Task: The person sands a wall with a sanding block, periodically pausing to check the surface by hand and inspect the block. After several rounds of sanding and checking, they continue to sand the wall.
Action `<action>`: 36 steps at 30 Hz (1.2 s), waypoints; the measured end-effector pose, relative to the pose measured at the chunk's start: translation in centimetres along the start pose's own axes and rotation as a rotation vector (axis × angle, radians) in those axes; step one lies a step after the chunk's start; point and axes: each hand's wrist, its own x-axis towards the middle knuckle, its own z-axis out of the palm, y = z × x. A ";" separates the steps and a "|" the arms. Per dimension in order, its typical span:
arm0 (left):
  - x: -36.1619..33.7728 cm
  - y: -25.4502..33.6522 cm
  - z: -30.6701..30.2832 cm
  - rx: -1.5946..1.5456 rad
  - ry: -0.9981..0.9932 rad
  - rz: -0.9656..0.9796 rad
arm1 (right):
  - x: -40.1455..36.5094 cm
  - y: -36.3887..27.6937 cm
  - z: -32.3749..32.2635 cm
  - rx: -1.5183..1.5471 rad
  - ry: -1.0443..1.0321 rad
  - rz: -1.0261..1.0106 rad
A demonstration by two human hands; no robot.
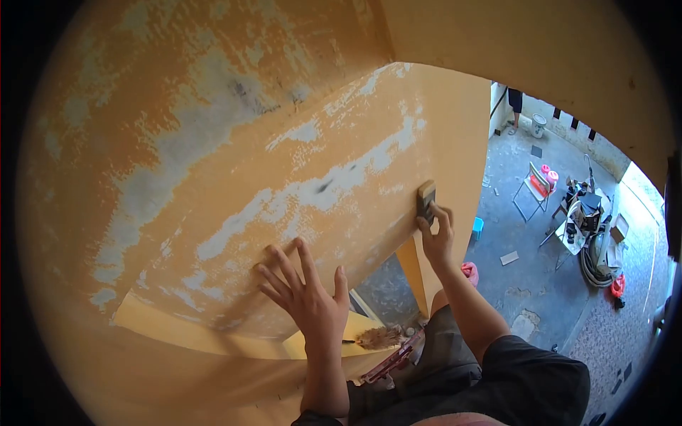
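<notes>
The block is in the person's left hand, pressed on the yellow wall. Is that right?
Not quite. The block is in the right hand, not the left, and it is pressed on the yellow wall, just as you said. The head view shows this. The left hand holds nothing and lies flat on the wall with its fingers spread.

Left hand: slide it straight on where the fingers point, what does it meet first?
The left hand lies flat on the orange wall, fingers pointing up and left. That line looks free: only more wall, first a pale worn patch. The block in the right hand sits off to the right.
</notes>
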 end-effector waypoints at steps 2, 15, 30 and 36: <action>0.0 -0.1 0.1 0.012 0.011 0.012 | -0.1 -0.8 0.0 0.009 -0.032 0.044; -0.1 0.1 0.3 0.031 -0.008 0.012 | 2.7 -2.6 0.6 0.041 0.034 -0.018; -0.1 0.2 -1.1 0.053 -0.128 0.011 | -1.5 2.4 0.9 0.005 0.006 -0.028; -0.6 -0.1 -1.4 0.028 -0.104 0.054 | -0.2 1.1 0.6 -0.036 -0.001 -0.098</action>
